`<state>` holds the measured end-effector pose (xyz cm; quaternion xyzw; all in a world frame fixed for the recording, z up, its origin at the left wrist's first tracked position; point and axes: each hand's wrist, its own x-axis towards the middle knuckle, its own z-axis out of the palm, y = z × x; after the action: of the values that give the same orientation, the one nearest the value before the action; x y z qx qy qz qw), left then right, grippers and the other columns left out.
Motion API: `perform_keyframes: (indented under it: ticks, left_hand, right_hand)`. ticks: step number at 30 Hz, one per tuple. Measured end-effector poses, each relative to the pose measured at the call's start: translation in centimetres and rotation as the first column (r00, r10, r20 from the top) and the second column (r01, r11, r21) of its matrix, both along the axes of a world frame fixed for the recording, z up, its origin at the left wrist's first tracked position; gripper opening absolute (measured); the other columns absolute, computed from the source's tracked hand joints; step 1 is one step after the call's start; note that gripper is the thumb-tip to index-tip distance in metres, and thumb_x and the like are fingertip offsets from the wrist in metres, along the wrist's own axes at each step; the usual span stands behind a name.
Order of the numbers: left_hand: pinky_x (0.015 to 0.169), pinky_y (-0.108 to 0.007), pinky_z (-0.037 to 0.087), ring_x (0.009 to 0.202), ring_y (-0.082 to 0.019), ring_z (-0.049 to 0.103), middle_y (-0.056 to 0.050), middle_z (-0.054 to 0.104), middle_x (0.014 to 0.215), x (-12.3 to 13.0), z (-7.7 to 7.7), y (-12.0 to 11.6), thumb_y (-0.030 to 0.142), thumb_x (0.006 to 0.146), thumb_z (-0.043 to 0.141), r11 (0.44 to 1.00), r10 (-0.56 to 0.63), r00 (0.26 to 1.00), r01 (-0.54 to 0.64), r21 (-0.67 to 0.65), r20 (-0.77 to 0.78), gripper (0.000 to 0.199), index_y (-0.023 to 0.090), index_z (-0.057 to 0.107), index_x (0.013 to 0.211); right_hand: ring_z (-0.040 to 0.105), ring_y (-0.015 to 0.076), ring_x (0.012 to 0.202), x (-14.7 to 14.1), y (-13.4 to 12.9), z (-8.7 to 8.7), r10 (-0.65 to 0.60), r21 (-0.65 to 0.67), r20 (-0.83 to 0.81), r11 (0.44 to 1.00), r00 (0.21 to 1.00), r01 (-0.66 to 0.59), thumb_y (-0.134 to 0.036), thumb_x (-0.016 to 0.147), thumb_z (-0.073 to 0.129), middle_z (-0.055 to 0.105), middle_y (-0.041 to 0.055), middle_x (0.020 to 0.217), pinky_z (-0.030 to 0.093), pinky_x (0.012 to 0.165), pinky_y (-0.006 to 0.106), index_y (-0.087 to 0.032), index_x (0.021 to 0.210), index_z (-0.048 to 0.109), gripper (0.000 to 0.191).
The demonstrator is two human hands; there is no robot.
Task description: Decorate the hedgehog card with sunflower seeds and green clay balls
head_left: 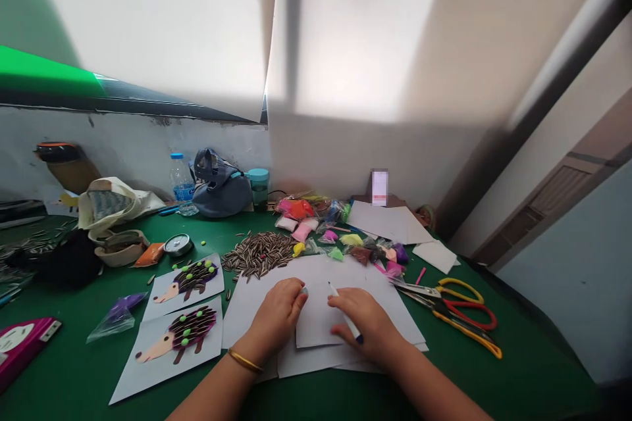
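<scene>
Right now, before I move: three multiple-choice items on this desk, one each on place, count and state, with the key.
1. Where is the pile of striped sunflower seeds relative to the white paper sheets?
A. Beyond their far edge
B. Under them
C. To their right

2. How many hedgehog pictures lie left of the sheets?
A. One
B. Two
C. Four

3. What does the right hand hold?
A. Scissors
B. Nothing
C. A white pen

1 A: the seeds lie past the sheets on the green tabletop.
2 B: two pictures lie one nearer than the other.
3 C: the pen sits between the fingers.
</scene>
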<state>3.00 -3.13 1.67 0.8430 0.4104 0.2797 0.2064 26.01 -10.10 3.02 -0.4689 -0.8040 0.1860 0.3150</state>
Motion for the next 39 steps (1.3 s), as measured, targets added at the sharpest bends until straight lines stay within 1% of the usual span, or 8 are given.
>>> perform_keyframes:
  ticks: [4, 13, 20, 24, 27, 30, 35, 39]
  left_hand:
    - [0.099, -0.044, 0.042, 0.112, -0.025, 0.057, -0.009, 0.065, 0.119, 0.1, -0.7, 0.3, 0.032, 0.096, 0.044, 0.999, -0.019, 0.997, 0.021, 0.028, -0.081, 0.021, 0.021, 0.061, 0.103]
    - [0.096, -0.043, 0.044, 0.108, -0.025, 0.060, -0.008, 0.067, 0.114, 0.9, -0.9, 0.2, 0.032, 0.096, 0.044, 1.000, -0.026, 0.999, 0.026, -0.007, -0.042, 0.024, 0.021, 0.063, 0.106]
    - [0.083, -0.038, 0.050, 0.092, -0.023, 0.064, -0.006, 0.070, 0.096, 0.2, -1.6, 2.0, 0.040, 0.094, 0.042, 0.974, 0.174, 0.963, -0.138, -0.177, 0.207, 0.032, 0.020, 0.067, 0.098]
    - [0.086, -0.039, 0.049, 0.093, -0.023, 0.063, -0.007, 0.069, 0.097, -0.2, -1.5, 2.3, 0.032, 0.092, 0.042, 0.972, 0.203, 0.953, -0.170, -0.162, 0.223, 0.029, 0.019, 0.063, 0.108]
    - [0.083, -0.038, 0.047, 0.092, -0.023, 0.060, -0.007, 0.066, 0.099, -0.1, -0.7, 1.6, 0.032, 0.089, 0.050, 0.987, 0.149, 0.980, -0.139, -0.083, 0.131, 0.021, 0.020, 0.063, 0.101]
    - [0.082, -0.039, 0.043, 0.088, -0.024, 0.059, -0.005, 0.065, 0.095, 0.0, 0.3, 0.4, 0.044, 0.074, 0.073, 0.998, 0.047, 0.997, -0.050, -0.042, -0.062, 0.034, 0.023, 0.063, 0.099]
    - [0.095, -0.045, 0.032, 0.099, -0.029, 0.058, -0.004, 0.065, 0.098, 0.0, 0.8, -0.6, 0.053, 0.058, 0.083, 0.998, -0.070, 0.969, 0.070, -0.007, -0.238, 0.064, 0.032, 0.065, 0.115]
    - [0.094, -0.046, 0.032, 0.098, -0.030, 0.059, -0.005, 0.066, 0.098, -0.3, 0.7, -0.4, 0.056, 0.059, 0.081, 0.999, -0.054, 0.957, 0.053, -0.013, -0.284, 0.063, 0.033, 0.066, 0.116]
  right_hand:
    - [0.043, 0.0389, 0.132, -0.2, 0.2, -0.7, 0.064, -0.041, 0.229, 0.998, 0.971, -0.056, -0.056, 0.064, 0.081, 0.057, 0.0135, 0.137, 0.028, 0.110, 0.059, -0.026, 0.131, 0.056, 0.077]
    - [0.043, 0.0324, 0.135, 1.8, 0.2, -1.4, 0.052, -0.136, 0.192, 0.990, 0.980, -0.026, -0.042, 0.072, 0.080, 0.055, 0.0117, 0.140, 0.023, 0.117, 0.055, -0.026, 0.135, 0.054, 0.070]
    - [0.043, 0.0327, 0.135, 2.3, 0.2, -1.3, 0.048, -0.167, 0.149, 0.986, 0.988, -0.023, -0.046, 0.070, 0.081, 0.054, 0.0110, 0.141, 0.022, 0.118, 0.055, -0.028, 0.138, 0.051, 0.077]
    - [0.040, 0.0311, 0.138, 2.4, 0.0, -1.4, 0.018, -0.123, 0.129, 0.992, 0.991, -0.002, -0.043, 0.081, 0.070, 0.054, 0.0101, 0.141, 0.021, 0.118, 0.056, -0.026, 0.139, 0.050, 0.064]
    - [0.044, 0.0286, 0.134, 2.4, -0.1, -1.3, -0.096, -0.070, 0.035, 0.993, 0.995, 0.099, -0.039, 0.091, 0.055, 0.058, 0.0090, 0.137, 0.029, 0.115, 0.054, -0.026, 0.134, 0.053, 0.045]
    - [0.056, 0.0268, 0.118, 2.2, 0.0, -1.1, -0.207, -0.065, -0.157, 0.978, 0.966, 0.199, -0.041, 0.096, 0.044, 0.064, 0.0096, 0.126, 0.042, 0.105, 0.047, -0.026, 0.129, 0.058, 0.038]
    - [0.063, 0.0242, 0.093, 0.9, 0.3, -0.7, -0.366, -0.297, -0.415, 0.920, 0.833, 0.257, -0.049, 0.093, 0.048, 0.068, 0.0081, 0.099, 0.051, 0.086, 0.039, -0.023, 0.117, 0.064, 0.039]
    - [0.063, 0.0219, 0.085, -0.7, 0.4, -0.5, -0.379, -0.408, -0.507, 0.897, 0.774, 0.171, -0.046, 0.087, 0.058, 0.068, 0.0051, 0.091, 0.051, 0.079, 0.034, -0.022, 0.106, 0.066, 0.032]
